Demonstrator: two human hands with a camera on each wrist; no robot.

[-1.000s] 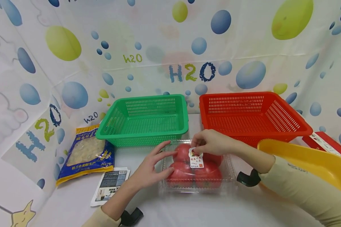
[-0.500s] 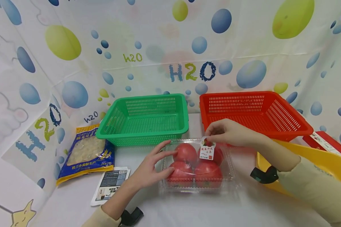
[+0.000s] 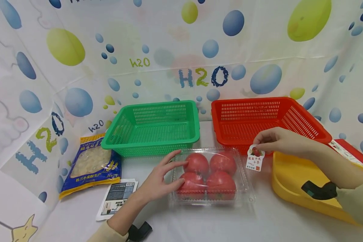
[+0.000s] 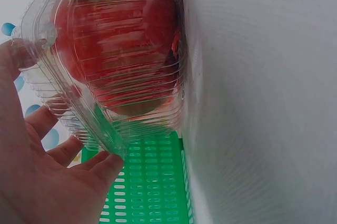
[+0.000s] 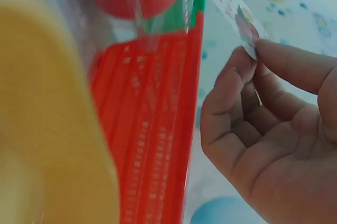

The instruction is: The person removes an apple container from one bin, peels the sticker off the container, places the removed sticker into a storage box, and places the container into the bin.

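While our left hand (image 3: 158, 179) rests with straight fingers (image 4: 68, 150) against the left side of the clear clamshell box (image 3: 211, 177), our right hand (image 3: 282, 141) pinches the small printed label (image 3: 255, 158) between thumb and forefinger, holding it in the air just above the near rim of the yellow tray (image 3: 293, 181) and in front of the red basket (image 3: 266, 121). The box sits on the white worktop (image 3: 217, 222) in front of the 2 baskets, with 4 tomatoes (image 3: 210, 174) inside and its lid closed. In the right wrist view the label (image 5: 226, 2) hangs from the fingertips (image 5: 287, 58) by its top edge only, so we judge the hold to be light; we should keep the pinch firm and near that edge, so the sticky side does not curl back onto our fingers. We think the left hand does well to press flat on the box, since the thin plastic slides easily and would dent under a squeeze. The green basket (image 3: 152, 126) stands just behind the box, and a blue and yellow food packet (image 3: 92, 164) and a printed card (image 3: 118, 198) lie to the left, well apart from both hands.
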